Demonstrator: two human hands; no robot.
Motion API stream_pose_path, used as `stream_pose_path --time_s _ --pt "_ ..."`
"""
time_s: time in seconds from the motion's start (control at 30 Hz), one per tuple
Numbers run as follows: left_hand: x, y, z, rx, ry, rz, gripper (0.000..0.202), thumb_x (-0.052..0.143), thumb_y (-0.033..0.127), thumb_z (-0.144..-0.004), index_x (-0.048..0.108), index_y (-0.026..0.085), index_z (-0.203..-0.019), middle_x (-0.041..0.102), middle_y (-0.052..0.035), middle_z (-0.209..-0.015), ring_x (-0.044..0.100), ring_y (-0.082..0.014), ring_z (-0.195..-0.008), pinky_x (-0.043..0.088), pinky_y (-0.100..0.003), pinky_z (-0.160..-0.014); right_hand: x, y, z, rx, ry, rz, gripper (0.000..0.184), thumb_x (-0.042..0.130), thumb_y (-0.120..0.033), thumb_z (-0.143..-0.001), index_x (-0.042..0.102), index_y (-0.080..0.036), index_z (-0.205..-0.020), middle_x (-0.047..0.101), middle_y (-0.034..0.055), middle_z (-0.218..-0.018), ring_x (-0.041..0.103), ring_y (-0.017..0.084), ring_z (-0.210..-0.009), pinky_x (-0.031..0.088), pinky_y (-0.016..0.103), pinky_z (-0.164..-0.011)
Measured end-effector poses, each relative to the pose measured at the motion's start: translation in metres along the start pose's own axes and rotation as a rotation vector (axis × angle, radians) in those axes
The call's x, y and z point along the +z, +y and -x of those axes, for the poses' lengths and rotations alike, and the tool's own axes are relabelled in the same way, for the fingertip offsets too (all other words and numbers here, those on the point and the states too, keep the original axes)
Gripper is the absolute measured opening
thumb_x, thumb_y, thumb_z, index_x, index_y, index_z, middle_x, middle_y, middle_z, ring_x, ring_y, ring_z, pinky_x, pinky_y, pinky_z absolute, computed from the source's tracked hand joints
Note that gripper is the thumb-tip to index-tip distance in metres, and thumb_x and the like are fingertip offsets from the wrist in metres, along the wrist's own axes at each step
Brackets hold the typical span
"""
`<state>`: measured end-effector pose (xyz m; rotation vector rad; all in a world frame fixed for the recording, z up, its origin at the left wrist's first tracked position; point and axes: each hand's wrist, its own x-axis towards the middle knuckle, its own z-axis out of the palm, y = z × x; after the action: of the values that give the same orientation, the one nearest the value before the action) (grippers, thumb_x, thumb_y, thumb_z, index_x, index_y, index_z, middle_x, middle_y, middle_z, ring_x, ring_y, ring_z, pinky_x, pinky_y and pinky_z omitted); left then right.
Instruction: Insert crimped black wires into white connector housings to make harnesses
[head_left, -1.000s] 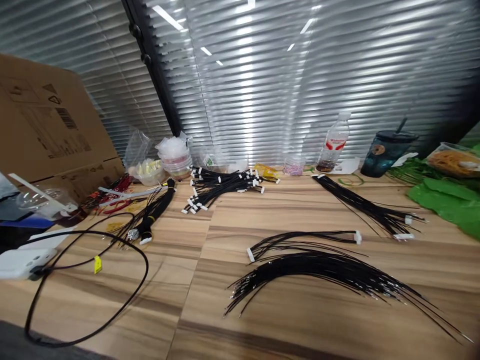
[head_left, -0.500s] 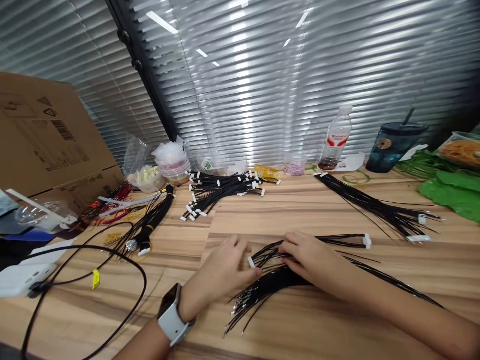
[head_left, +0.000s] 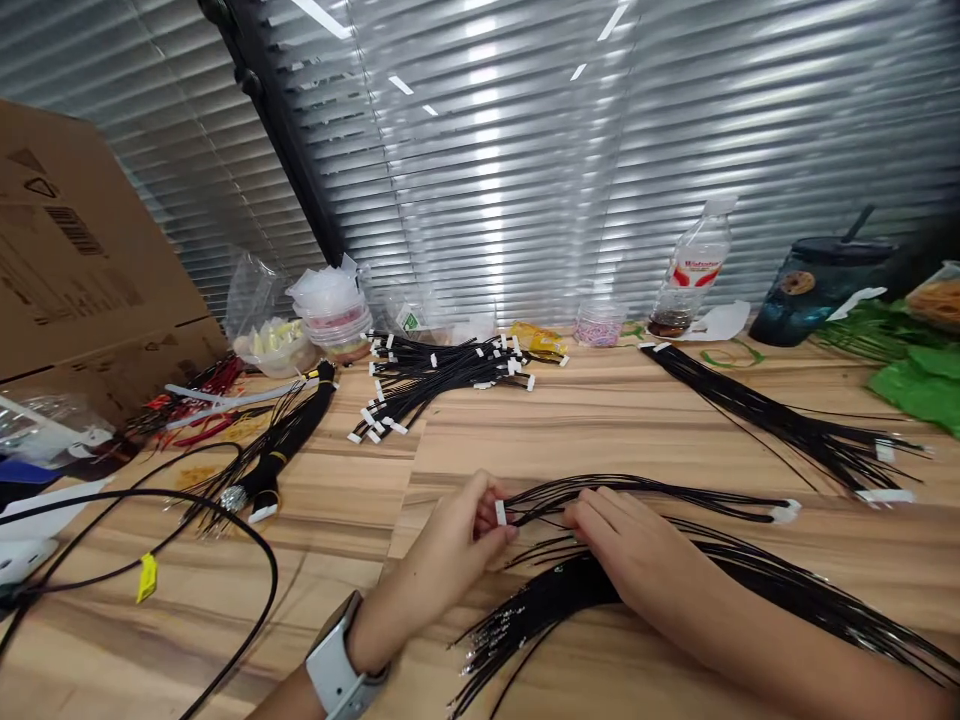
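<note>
My left hand pinches the white connector at the left end of a wire harness. This harness is a thin group of black wires, and a second white connector ends it on the right. My right hand has its fingers curled down on black wires just right of the left hand; the fingertips are partly hidden. Under and in front of it lies a thick bundle of loose black wires with bare metal terminals fanned out at the left end.
A pile of finished-looking harnesses lies at the back. Another harness bundle is at right, a tied one at left. A bottle, a tumbler and a cardboard box stand around. A black cable loops at left.
The harness in my left hand now lies apart from the thick bundle, its right connector farther right and turned. My right hand has shifted slightly down. The camera view has shifted a little.
</note>
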<state>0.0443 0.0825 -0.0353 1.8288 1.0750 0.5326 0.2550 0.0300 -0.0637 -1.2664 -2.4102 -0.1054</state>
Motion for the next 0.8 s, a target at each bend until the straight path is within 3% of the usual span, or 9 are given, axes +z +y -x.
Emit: stream_pose_path --time_s 0.2,0.33,0.43,0.53,0.8 --pt "0.002 -0.006 -0.004 -0.092 0.028 0.349 0.027 0.064 0.019 -0.072 0.050 0.019 -0.096 0.055 0.0031 -0.073 0.054 -0.0117 -0.070 0.042 -0.025 -0.067 0.000 0.003 -0.004 0.076 0.149 -0.100 0.018 0.036 -0.011 -0.089 0.051 -0.018 -0.082 0.055 0.0054 -0.079 0.051 0.017 -0.071 0.045 0.028 -0.062" --pt "0.005 0.000 -0.001 -0.114 -0.009 0.556 0.029 0.066 0.018 -0.072 0.053 0.019 -0.098 0.061 -0.0012 -0.086 0.058 -0.0147 -0.089 0.043 -0.027 -0.078 -0.011 -0.004 -0.008 0.106 0.326 -0.182 0.018 0.037 -0.013 -0.090 0.054 -0.017 -0.088 0.055 0.0058 -0.082 0.053 0.014 -0.070 0.046 0.024 -0.060" --pt "0.012 0.005 0.004 -0.108 -0.048 0.607 0.026 0.065 0.017 -0.074 0.054 0.019 -0.098 0.062 -0.0017 -0.090 0.057 -0.0127 -0.089 0.043 -0.026 -0.079 -0.011 -0.011 -0.008 0.064 0.319 -0.209 0.018 0.039 -0.014 -0.090 0.057 -0.017 -0.091 0.055 0.0038 -0.077 0.051 0.011 -0.064 0.043 0.020 -0.053" --pt "0.021 0.005 0.008 -0.095 -0.052 0.599 0.024 0.062 0.015 -0.078 0.055 0.020 -0.100 0.061 -0.0003 -0.088 0.056 -0.0107 -0.085 0.043 -0.024 -0.077 -0.004 -0.014 -0.006 -0.006 0.271 -0.212 0.018 0.039 -0.013 -0.090 0.057 -0.015 -0.094 0.057 0.0046 -0.078 0.052 0.013 -0.069 0.045 0.023 -0.059" --pt "0.026 0.002 0.008 -0.093 -0.070 0.581 0.021 0.059 0.012 -0.079 0.055 0.019 -0.099 0.060 -0.0009 -0.088 0.055 -0.0112 -0.086 0.042 -0.024 -0.079 0.004 -0.012 0.000 -0.011 0.286 -0.282 0.014 0.040 -0.012 -0.090 0.054 -0.014 -0.094 0.058 0.0052 -0.080 0.053 0.013 -0.072 0.045 0.025 -0.063"
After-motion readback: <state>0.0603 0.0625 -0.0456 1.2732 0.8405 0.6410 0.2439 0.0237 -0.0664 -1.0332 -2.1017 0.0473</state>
